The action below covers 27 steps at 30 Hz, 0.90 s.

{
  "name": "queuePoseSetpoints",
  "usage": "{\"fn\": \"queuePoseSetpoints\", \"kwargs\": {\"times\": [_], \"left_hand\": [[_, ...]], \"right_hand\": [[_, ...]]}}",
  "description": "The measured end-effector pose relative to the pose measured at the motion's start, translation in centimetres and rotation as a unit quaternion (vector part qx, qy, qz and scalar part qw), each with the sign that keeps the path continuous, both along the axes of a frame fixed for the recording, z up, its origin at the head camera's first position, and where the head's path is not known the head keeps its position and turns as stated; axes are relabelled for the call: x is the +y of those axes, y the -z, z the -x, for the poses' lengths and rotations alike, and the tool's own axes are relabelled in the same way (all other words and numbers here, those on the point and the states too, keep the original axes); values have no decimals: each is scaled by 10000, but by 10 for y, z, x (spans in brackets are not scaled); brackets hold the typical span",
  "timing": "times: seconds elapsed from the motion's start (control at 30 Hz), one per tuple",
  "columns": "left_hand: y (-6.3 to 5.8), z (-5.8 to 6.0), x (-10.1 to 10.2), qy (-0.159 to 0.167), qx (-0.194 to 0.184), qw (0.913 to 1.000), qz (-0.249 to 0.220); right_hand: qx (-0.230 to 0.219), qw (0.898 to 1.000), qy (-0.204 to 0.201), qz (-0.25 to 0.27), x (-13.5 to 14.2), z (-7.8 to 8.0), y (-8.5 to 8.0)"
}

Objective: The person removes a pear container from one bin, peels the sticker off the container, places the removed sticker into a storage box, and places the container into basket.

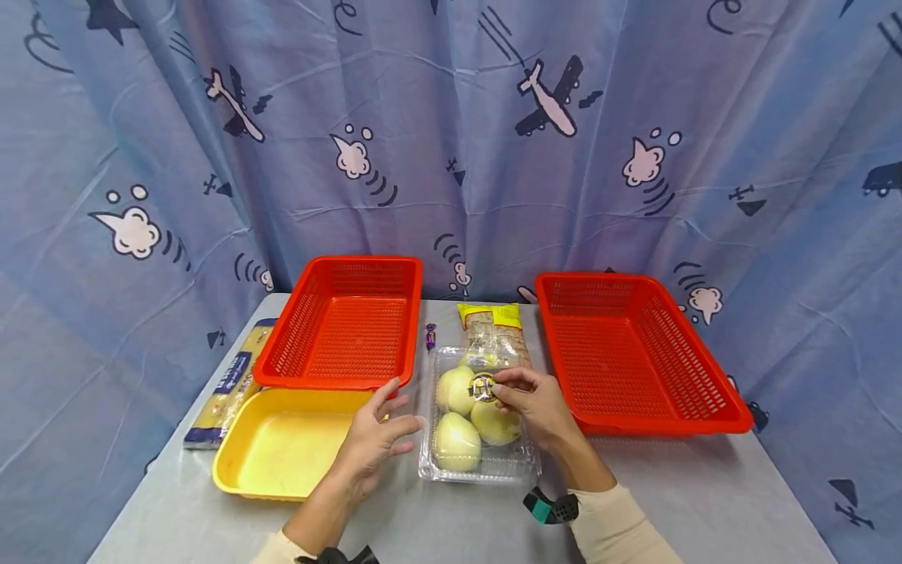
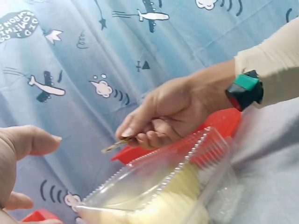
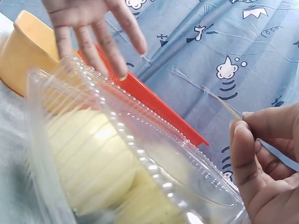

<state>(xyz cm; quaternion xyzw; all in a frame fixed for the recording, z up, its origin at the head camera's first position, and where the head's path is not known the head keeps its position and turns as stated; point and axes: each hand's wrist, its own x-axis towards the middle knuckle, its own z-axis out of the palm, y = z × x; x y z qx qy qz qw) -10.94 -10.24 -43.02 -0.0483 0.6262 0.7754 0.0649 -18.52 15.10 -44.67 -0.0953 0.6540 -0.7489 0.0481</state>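
Between thumb and fingertips, my right hand (image 1: 537,403) pinches a small round sticker (image 1: 483,387) with a dark rim and a coloured picture. Seen edge-on in the right wrist view, the sticker (image 3: 224,105) is thin and held above the box. Below it, a clear plastic clamshell box (image 1: 493,468) stands on the table with several round pale yellow-green fruits (image 1: 458,445) inside; their exact kind is unclear. My left hand (image 1: 366,442) hovers left of the box, fingers spread and holding nothing.
Red baskets stand at back left (image 1: 361,338) and right (image 1: 620,360). A yellow tray (image 1: 282,442) sits at front left, beside a long yellow-and-blue packet (image 1: 229,388). Behind the box lie a yellow-topped bag (image 1: 496,325) and a purple-wrapped candy (image 1: 431,336). A patterned curtain hangs behind.
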Motion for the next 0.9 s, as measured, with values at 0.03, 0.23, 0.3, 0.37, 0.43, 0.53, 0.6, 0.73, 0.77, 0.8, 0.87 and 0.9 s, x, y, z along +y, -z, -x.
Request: {"fn": "queuePoseSetpoints", "kwargs": {"times": [0.03,0.23,0.3,0.37,0.43,0.53,0.6,0.73,0.77,0.8,0.87,0.9], "left_hand": [[-2,0,-2,-10,43,9999,-91],[-8,-3,-10,53,383,9978,-531],[-9,-4,-12,90,463,9968,-648],[-10,-5,-14,123,509,9956,-778],[-11,-7,-16,150,556,9942,-904],[-14,-9,-19,171,682,9922,-1032],[-16,-10,-21,196,817,9906,-1080],[-19,-14,-29,300,1151,9873,-1057],[-20,-15,-31,321,1226,9867,-1020],[-20,-16,-34,341,1310,9860,-969],[-20,-18,-39,354,1470,9850,-832],[-20,-19,-42,342,1541,9844,-776]], "right_hand": [[-27,10000,12,-5,0,-1,0],[-147,9998,93,-16,-1,-2,1],[-130,9998,104,-52,-1,-3,1],[-129,9998,132,-125,-1,-4,2],[-154,9995,173,-203,-1,-5,2],[-208,9991,222,-296,-1,-6,2],[-210,9991,210,-304,-1,-6,2],[-165,9996,157,-195,-1,-7,2],[-170,9996,151,-157,-1,-7,3],[-178,9997,156,-116,-1,-7,3],[-180,9997,158,-76,-1,-7,3],[-180,9997,158,-62,-1,-7,3]]}}
